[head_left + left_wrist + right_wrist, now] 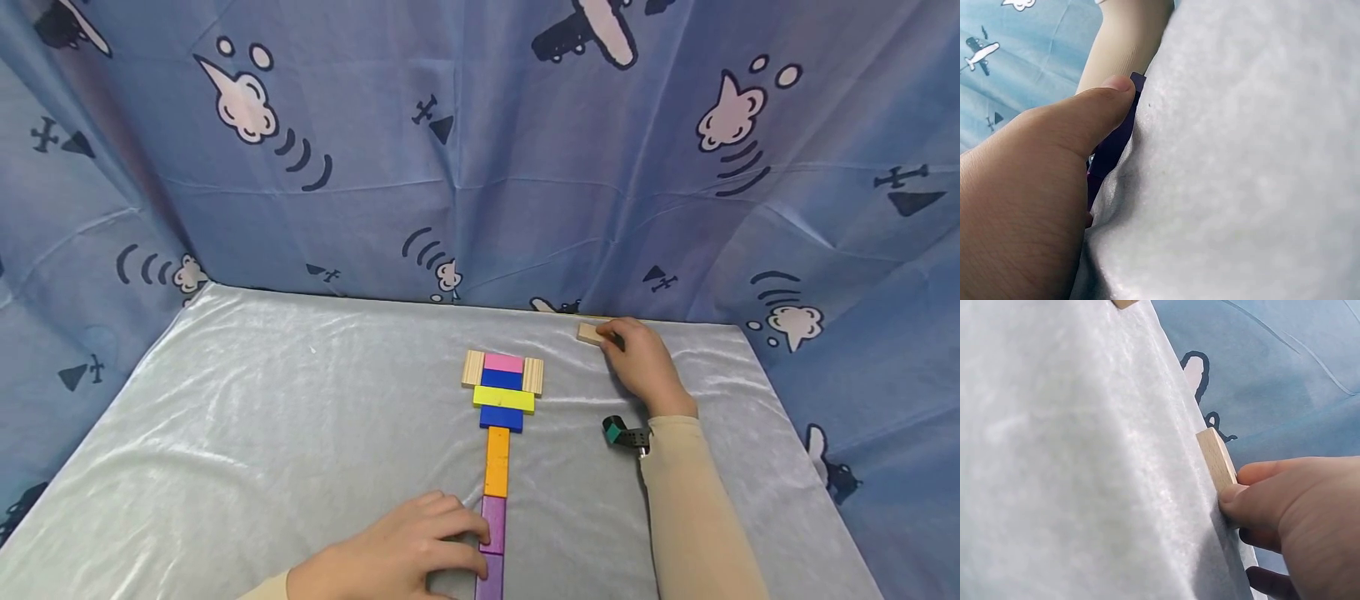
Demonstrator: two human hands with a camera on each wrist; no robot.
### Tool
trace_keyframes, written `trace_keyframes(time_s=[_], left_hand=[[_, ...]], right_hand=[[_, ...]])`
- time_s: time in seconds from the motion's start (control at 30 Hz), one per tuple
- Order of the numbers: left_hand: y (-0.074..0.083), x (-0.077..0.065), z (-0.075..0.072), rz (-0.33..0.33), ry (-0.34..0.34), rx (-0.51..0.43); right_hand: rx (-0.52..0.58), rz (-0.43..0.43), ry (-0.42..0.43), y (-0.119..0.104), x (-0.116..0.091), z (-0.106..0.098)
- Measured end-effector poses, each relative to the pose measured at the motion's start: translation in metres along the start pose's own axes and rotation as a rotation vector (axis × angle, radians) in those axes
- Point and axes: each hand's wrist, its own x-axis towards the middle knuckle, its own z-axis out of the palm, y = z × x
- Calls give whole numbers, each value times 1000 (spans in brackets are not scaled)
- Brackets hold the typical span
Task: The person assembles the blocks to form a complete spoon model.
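Observation:
Near the far edge of the table, my right hand (643,367) pinches one end of a plain wooden block (588,334) between thumb and fingers; the right wrist view shows the same block (1215,456) lying along the edge. At the front, my left hand (405,546) touches the left side of two purple blocks (493,518) with its fingertips. They lie end to end below an orange strip (497,462). Above that come a blue block (501,418), a yellow block (504,400), another blue block (501,379) and a pink block (503,362).
Two plain wooden blocks flank the top of the row, one on the left (473,369) and one on the right (532,377). A pale, wrinkled cloth (262,417) covers the table. Blue printed curtains (375,167) hang behind it. A black and green device (622,433) sits at my right wrist.

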Motion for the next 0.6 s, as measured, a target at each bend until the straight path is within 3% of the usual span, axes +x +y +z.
trace_keyframes(time_s=[0.4,0.6], left_hand=[[-3,-2,3,26,17,40],[-2,-2,2,4,5,18]], right_hand=[[-13,-5,3,-12,2,-2],[-33,-26,1,-22,4,-4]])
